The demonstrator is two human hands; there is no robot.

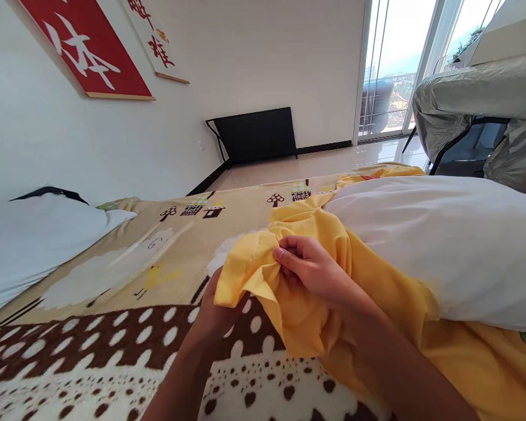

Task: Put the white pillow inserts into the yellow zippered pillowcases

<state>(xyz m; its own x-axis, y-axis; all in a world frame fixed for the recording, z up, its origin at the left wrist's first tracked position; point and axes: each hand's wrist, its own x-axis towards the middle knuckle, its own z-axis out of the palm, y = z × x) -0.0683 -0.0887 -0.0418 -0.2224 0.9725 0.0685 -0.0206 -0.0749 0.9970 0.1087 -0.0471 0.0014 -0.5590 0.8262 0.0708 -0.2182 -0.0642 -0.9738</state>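
Observation:
A bunched yellow cloth (249, 257), like a bedding cover, lies in folds from the middle of the bed toward the lower right. My right hand (307, 263) pinches a gathered part of it between thumb and fingers. My left hand (223, 304) is at the cloth's left edge, partly beneath it. Its fingers are hidden by the fabric. A thick white quilt (421, 234) rests on the right, against the yellow cloth and partly over it.
Under everything lies a patterned blanket (114, 269) in beige, brown and white. A white pillow or bundle (30, 234) is at the left. Beyond the bed, a black folding panel (256, 134) leans by the wall. Covered furniture (477, 93) stands at right, near a glass door (394, 70).

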